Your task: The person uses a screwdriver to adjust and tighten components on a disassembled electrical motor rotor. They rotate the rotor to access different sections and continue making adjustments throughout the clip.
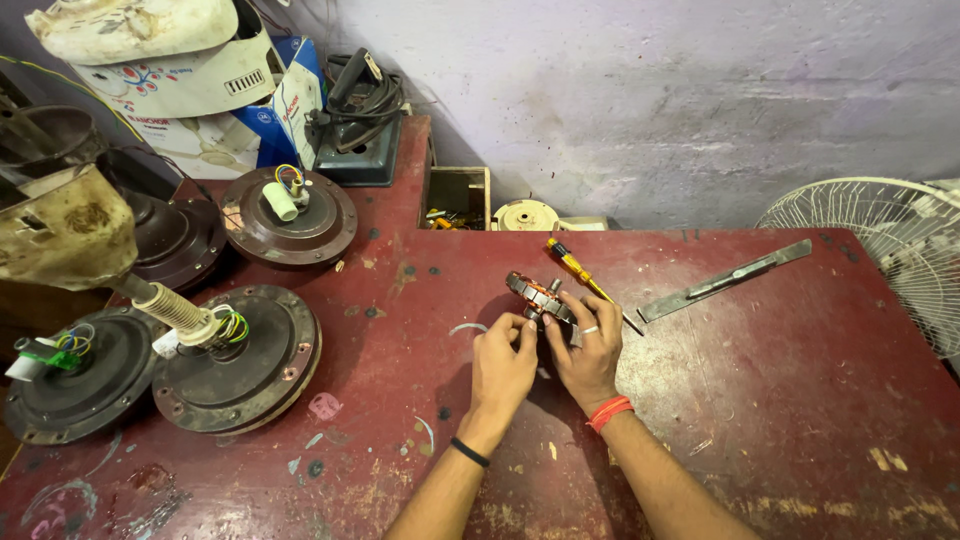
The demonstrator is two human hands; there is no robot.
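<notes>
A small round motor stator (535,294) with copper windings stands tilted on the red table (780,400), near its middle. My left hand (502,367) pinches its near left side with the fingertips. My right hand (587,353), with a ring and a red thread at the wrist, grips its right side. Both hands hold it together. A yellow-handled screwdriver (578,273) lies just behind my right hand, its tip pointing right.
Several dark ceiling fan motors (238,362) sit at the left. A flat metal bar (725,281) lies at the right. A white fan grille (893,245) stands at the far right edge. A wooden box (456,197), an old iron (358,120) and cartons are at the back.
</notes>
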